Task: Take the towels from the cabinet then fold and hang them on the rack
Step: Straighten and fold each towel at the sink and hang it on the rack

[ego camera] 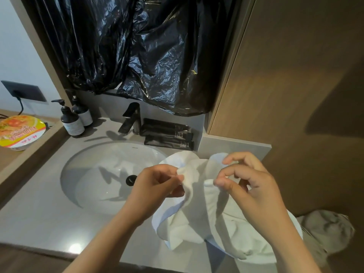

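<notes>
**A:** Where is the towel?

**B:** You hold the white towel (197, 223) up in front of you, between your two hands. It is above the near right part of the worktop (49, 213), just right of the sink (88, 164). Its lower folds hang down, bunched and crumpled, past the near edge.

**A:** And the left grip?

**B:** It is narrow. Your left hand (157, 186) pinches a bit of the towel's top edge between thumb and curled fingers, over the right rim of the sink and near the drain (131, 179).

**A:** The right?

**B:** Also narrow. Your right hand (250, 186) has its fingers curled, and the tips nip a fold of the towel just right of the left hand. The two hands are near each other but apart, with the cloth rising between them.

**A:** What else is around?

**B:** A dark tap (132, 119) stands at the far side of the sink. Two pump bottles (71, 123) are to its left and black tubes (167, 133) lie to its right. Black plastic (147, 46) hangs above them on the far wall. A noodle cup (19, 131) sits on the ledge at far left. At right stands a wooden panel (295, 75), and a grey cloth (331, 229) lies low at the near right, just beside the towel.
</notes>
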Demonstrator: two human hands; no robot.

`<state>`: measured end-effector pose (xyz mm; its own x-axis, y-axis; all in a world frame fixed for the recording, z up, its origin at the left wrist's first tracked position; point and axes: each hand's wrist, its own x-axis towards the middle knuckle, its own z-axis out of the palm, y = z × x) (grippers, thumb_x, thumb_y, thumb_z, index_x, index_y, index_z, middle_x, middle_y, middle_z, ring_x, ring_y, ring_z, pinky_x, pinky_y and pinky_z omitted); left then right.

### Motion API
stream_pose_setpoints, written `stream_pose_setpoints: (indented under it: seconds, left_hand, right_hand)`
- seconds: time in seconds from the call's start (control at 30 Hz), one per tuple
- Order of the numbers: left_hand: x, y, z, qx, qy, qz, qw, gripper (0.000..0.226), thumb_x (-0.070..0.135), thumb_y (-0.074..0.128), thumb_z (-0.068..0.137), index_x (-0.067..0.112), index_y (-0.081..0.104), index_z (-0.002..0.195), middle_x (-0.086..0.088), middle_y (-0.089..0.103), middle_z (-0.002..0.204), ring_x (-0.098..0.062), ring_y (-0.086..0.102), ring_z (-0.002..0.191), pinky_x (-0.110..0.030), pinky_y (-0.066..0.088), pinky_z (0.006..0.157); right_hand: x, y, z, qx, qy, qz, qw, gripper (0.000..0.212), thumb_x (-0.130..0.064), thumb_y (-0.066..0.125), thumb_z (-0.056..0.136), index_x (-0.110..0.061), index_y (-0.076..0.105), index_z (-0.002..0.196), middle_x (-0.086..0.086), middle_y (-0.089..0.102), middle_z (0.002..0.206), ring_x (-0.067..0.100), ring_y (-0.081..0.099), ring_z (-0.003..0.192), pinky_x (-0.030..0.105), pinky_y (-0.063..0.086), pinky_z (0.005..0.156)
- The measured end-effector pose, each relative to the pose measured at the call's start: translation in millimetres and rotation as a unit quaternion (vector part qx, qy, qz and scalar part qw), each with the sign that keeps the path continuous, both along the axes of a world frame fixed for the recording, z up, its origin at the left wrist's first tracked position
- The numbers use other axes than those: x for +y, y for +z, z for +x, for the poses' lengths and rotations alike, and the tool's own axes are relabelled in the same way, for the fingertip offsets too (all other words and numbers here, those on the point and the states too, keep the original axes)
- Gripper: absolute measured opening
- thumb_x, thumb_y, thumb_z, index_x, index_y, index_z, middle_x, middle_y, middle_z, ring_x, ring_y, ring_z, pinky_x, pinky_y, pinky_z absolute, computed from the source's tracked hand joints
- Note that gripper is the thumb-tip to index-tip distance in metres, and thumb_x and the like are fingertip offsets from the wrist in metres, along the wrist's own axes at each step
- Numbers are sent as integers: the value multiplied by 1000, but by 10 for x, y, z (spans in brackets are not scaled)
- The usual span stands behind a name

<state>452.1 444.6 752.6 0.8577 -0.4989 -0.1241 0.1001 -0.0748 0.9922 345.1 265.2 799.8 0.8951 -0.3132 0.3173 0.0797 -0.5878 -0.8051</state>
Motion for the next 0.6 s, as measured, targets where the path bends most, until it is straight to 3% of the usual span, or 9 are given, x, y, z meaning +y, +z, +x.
stream_pose_setpoints:
  seconds: [0.17, 0.37, 0.6]
  left_hand:
    - [-58, 44, -106, -13, -46, -13, 999, 12, 10, 65, 90, 8, 76, 86, -11, 75, 80, -24, 74, 75, -25, 58, 69]
    - [-40, 2, -168, -18, -74, 4, 997, 12, 11, 65, 91, 6, 75, 90, -15, 74, 82, -28, 72, 75, -24, 58, 70]
    - [-7, -40, -220, -48, -88, 43, 994, 15, 13, 62, 89, 20, 75, 84, -6, 74, 75, -21, 73, 72, -36, 61, 79]
  right_hand:
    - [81, -113, 41, 35, 11, 7, 999, 21, -25, 68, 89, -38, 64, 73, -17, 63, 77, 7, 59, 76, 10, 41, 65]
    - [94, -210, 54, 62, 11, 12, 998, 19, -25, 66, 89, -36, 64, 74, -18, 63, 77, 5, 58, 78, 9, 41, 66]
    - [151, -286, 76, 45, -4, 11, 999, 19, -20, 66, 90, -32, 66, 75, -18, 63, 81, 7, 59, 85, 10, 41, 70]
